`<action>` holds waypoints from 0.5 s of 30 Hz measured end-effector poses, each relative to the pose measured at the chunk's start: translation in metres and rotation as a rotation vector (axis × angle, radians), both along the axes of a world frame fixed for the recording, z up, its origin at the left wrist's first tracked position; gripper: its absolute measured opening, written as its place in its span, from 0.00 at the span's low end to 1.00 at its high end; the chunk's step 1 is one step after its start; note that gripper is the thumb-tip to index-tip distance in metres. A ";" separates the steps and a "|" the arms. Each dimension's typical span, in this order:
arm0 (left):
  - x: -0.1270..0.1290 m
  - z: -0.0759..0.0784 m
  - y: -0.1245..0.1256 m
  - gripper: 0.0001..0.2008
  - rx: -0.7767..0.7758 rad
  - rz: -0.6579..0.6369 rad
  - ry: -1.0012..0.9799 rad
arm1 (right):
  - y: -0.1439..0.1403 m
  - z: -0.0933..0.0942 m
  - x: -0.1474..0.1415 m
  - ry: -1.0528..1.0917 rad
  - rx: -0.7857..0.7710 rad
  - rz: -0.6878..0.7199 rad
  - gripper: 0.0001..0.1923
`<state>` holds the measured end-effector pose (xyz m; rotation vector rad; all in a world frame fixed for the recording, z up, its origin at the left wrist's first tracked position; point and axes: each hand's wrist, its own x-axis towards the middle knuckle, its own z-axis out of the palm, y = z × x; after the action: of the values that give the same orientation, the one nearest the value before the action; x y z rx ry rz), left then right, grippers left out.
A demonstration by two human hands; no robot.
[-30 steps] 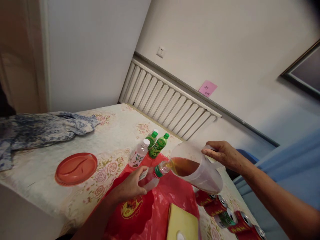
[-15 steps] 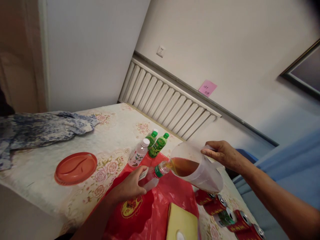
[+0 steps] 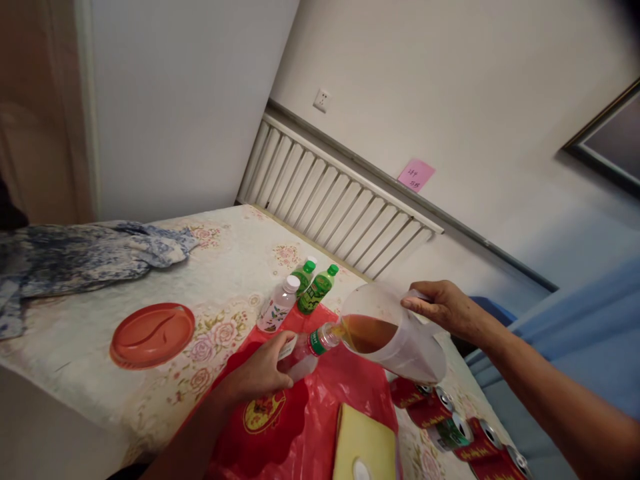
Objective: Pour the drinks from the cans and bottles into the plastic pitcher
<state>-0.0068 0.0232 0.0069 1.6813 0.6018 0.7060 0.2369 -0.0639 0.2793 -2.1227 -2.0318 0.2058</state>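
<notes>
Head view, the only 1 here: the right hand (image 3: pixel 445 308) is gripping the handle of a clear pitcher (image 3: pixel 395 340), fingers wrapped tight, tipping it so the brownish drink is running off the lip into a small plastic bottle (image 3: pixel 305 352). The left hand (image 3: pixel 260 375) is curled around that bottle, holding it slanted over the red plastic bag (image 3: pixel 320 407), mouth touching the pitcher's lip. I'm guessing it's early in the fill: the bottle is looking mostly clear and the pitcher is holding plenty. 3 capped bottles (image 3: pixel 300 293) are standing just behind, red cans (image 3: pixel 450 427) are lying under the pitcher near the table's right edge, and a yellow pad (image 3: pixel 363 443) is sitting close in front. More open room is showing left, toward the red plate (image 3: pixel 151 335).
</notes>
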 end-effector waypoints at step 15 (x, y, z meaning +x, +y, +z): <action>0.003 -0.001 0.003 0.23 0.022 -0.019 0.044 | -0.006 -0.028 0.022 0.229 0.030 -0.020 0.28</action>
<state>-0.0043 0.0257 0.0057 1.7249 0.6103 0.6657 0.2590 -0.0696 0.2518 -1.9982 -1.8709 0.3938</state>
